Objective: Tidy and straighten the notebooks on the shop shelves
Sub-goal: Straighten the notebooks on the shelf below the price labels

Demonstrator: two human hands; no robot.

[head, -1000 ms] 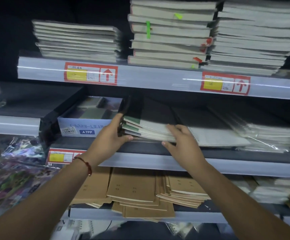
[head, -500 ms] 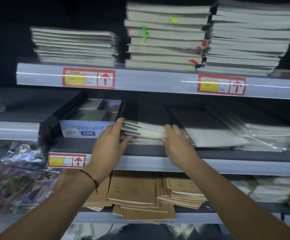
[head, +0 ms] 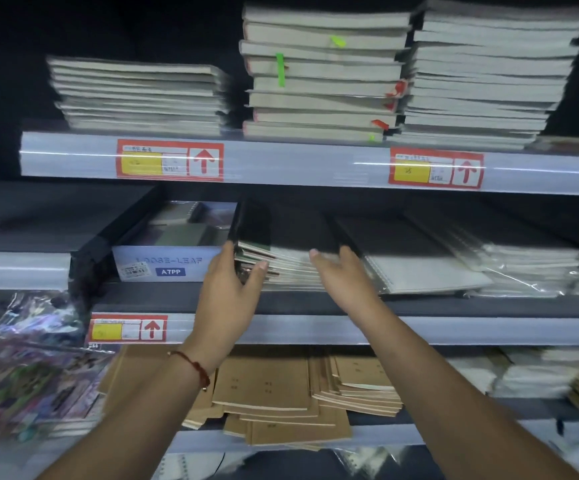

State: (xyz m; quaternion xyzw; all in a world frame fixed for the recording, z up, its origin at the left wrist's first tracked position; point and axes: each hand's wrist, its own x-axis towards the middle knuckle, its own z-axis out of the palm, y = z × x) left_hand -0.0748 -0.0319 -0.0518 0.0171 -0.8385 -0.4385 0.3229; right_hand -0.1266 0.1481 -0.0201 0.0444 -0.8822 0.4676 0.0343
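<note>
2 hands, L (head: pixel 227 292) & R (head: pixel 341 277), fingers spread flat, pressing 1 notebook stack (head: pixel 281 263).

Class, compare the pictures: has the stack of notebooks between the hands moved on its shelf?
Yes. The notebook stack has slid back, away from the shelf's front edge that it overhung earlier.

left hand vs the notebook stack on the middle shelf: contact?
Touching. The head view shows the left hand against the left end of the notebook stack, thumb laid across its front edge with no gap, though the frame is slightly blurred.
</note>
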